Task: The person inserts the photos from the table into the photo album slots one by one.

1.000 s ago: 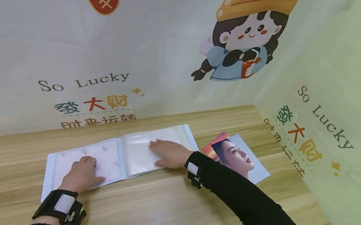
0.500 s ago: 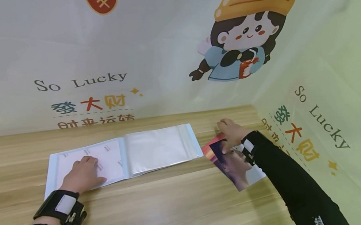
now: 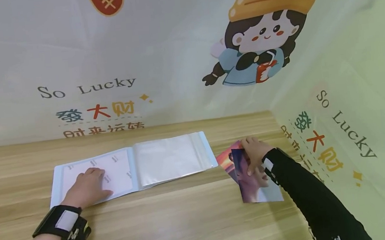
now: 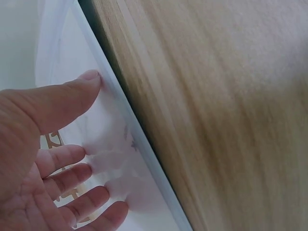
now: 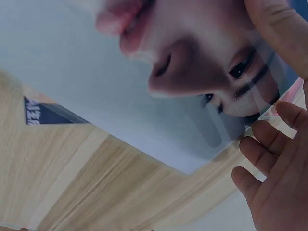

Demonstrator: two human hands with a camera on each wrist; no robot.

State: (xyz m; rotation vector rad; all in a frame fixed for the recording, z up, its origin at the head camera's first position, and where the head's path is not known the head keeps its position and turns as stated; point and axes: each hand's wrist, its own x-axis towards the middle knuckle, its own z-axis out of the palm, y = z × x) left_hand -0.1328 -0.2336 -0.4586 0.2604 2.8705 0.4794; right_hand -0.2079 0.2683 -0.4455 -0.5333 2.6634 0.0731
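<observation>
An album [image 3: 168,159] with a pale blue border lies spread on the table, a white sheet with faint printing on its left side and a clear-sleeved page on its right. My left hand [image 3: 85,188] rests on the left page, its fingertips and thumb touching the sheet near the lower edge [image 4: 139,149]. At the right, my right hand [image 3: 255,153] pinches a portrait photo [image 3: 251,192] by its far edge. In the right wrist view the thumb lies over the photo's face [image 5: 192,62] and the fingers are at its edge. An orange and pink photo [image 3: 225,159] lies partly beneath.
The wooden table [image 3: 161,229] meets a pale cloth backdrop [image 3: 172,59] at the back and another printed cloth [image 3: 365,125] at the right. In the right wrist view a dark corner with white characters [image 5: 41,111] shows under the portrait.
My right hand has left the album's right page, moved right and taken hold of the portrait photo, which has turned and shifted slightly. My left hand has stayed on the left page.
</observation>
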